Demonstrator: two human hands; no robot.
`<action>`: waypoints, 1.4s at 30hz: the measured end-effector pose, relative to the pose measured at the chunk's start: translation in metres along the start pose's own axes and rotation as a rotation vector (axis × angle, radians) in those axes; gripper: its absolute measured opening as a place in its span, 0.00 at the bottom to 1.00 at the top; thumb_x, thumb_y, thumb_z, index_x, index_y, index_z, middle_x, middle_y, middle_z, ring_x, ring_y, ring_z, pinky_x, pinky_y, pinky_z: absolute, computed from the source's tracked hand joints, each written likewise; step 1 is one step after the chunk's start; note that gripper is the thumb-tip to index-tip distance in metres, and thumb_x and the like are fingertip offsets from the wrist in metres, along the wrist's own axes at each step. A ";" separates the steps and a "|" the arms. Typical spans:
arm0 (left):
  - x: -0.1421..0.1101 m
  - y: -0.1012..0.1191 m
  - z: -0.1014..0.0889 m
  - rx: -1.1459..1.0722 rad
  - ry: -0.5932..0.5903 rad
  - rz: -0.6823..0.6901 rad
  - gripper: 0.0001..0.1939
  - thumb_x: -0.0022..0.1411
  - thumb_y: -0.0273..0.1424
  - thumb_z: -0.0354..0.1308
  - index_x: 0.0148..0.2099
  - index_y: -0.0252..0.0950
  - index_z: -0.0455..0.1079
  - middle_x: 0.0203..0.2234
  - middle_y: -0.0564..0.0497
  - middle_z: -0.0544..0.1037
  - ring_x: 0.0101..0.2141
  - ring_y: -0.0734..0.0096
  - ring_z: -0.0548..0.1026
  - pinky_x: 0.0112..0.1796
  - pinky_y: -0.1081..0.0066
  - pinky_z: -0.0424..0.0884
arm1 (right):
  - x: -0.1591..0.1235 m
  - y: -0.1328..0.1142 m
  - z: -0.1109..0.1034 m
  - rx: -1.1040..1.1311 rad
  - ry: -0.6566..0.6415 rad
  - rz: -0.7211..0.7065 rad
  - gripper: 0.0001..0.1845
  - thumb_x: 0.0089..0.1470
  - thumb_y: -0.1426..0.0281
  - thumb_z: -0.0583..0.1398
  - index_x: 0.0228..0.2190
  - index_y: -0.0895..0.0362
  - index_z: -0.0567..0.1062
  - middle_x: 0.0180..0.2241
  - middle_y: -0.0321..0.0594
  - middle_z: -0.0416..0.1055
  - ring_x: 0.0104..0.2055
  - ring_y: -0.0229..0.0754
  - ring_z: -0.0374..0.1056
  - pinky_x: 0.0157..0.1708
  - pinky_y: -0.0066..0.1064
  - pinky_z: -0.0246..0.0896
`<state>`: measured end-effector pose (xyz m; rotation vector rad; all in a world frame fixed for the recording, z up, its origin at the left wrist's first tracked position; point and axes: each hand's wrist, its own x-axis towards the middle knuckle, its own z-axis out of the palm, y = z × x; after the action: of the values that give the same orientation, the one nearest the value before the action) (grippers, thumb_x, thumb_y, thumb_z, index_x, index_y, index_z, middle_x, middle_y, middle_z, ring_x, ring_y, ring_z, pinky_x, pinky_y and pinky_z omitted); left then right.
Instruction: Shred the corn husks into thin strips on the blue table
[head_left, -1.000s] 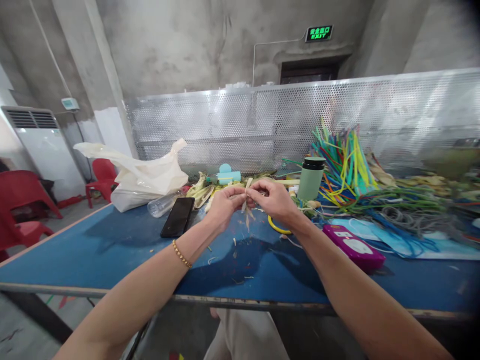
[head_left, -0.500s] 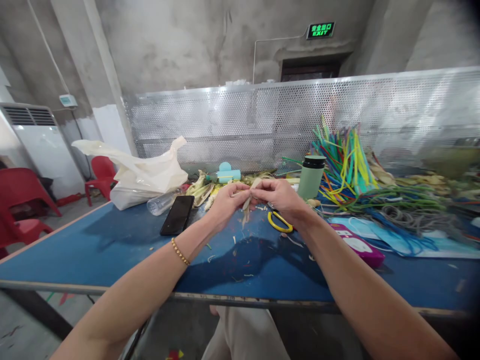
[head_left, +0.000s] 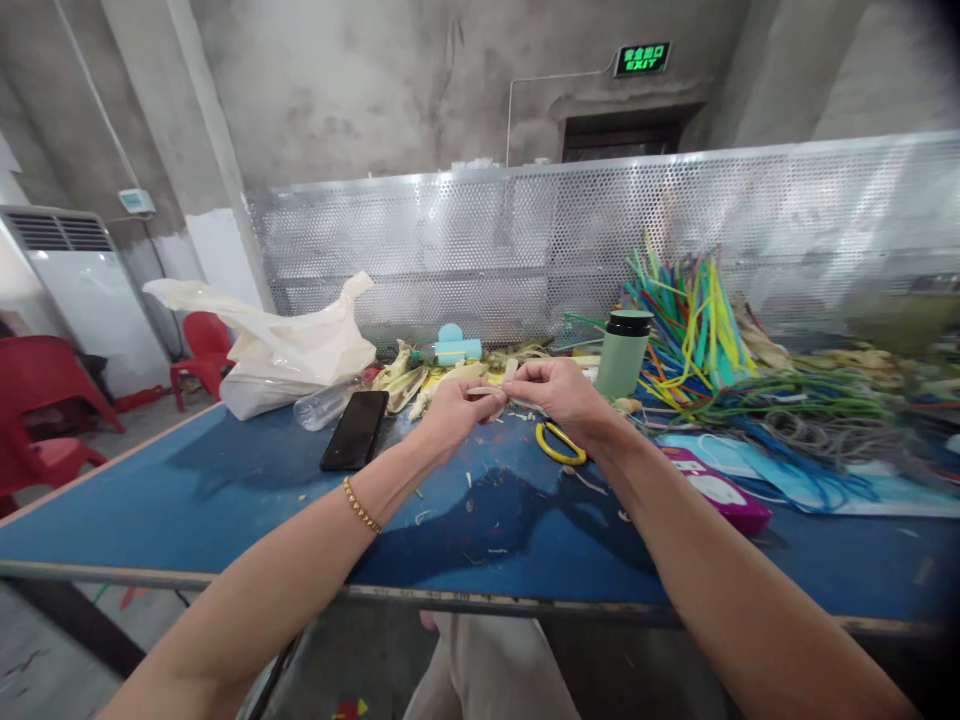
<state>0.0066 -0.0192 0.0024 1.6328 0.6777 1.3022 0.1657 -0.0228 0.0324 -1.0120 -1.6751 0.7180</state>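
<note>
Over the middle of the table, my left hand and my right hand meet with fingertips nearly touching. Both are closed in a pinch on a pale strip of corn husk, which shows above the right fingertips. A thin pale piece also lies across the left fingers; whether it is the same strip, I cannot tell. Yellow-handled scissors lie below my right hand, their blades hidden. Beyond the left hand are more corn husks, and small scraps are scattered beneath both hands.
Left on the blue table are a black phone, a clear bottle and a white plastic bag. At right stand a green cup, colourful strips, a purple box and face masks. Perforated metal panels rise behind.
The husk, which hung down below my fingers, now points upward by the right fingertips and lies across the left fingers. My left hand has dropped slightly; the table items have stayed put.
</note>
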 end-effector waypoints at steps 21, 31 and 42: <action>0.003 0.002 -0.007 -0.196 -0.172 -0.062 0.13 0.53 0.35 0.66 0.37 0.30 0.75 0.28 0.45 0.77 0.28 0.71 0.74 0.32 0.70 0.67 | -0.001 0.002 -0.005 -0.157 -0.001 -0.087 0.07 0.46 0.68 0.63 0.22 0.59 0.74 0.20 0.39 0.75 0.23 0.37 0.68 0.22 0.27 0.58; 0.005 -0.004 -0.008 -0.097 -0.007 -0.011 0.08 0.50 0.30 0.66 0.30 0.30 0.72 0.22 0.47 0.77 0.25 0.72 0.73 0.29 0.71 0.65 | -0.005 -0.002 0.001 -0.200 -0.121 -0.164 0.06 0.49 0.72 0.59 0.23 0.58 0.74 0.23 0.41 0.78 0.25 0.39 0.71 0.25 0.28 0.61; 0.004 -0.004 0.006 -0.342 0.075 -0.072 0.03 0.49 0.22 0.63 0.28 0.30 0.70 0.20 0.48 0.77 0.24 0.69 0.76 0.32 0.68 0.69 | -0.004 0.000 0.003 -0.153 -0.066 -0.149 0.06 0.48 0.71 0.60 0.22 0.57 0.71 0.20 0.39 0.74 0.22 0.38 0.69 0.23 0.28 0.60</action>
<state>0.0137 -0.0160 0.0004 1.2781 0.5203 1.3492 0.1634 -0.0258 0.0297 -0.9656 -1.8643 0.5365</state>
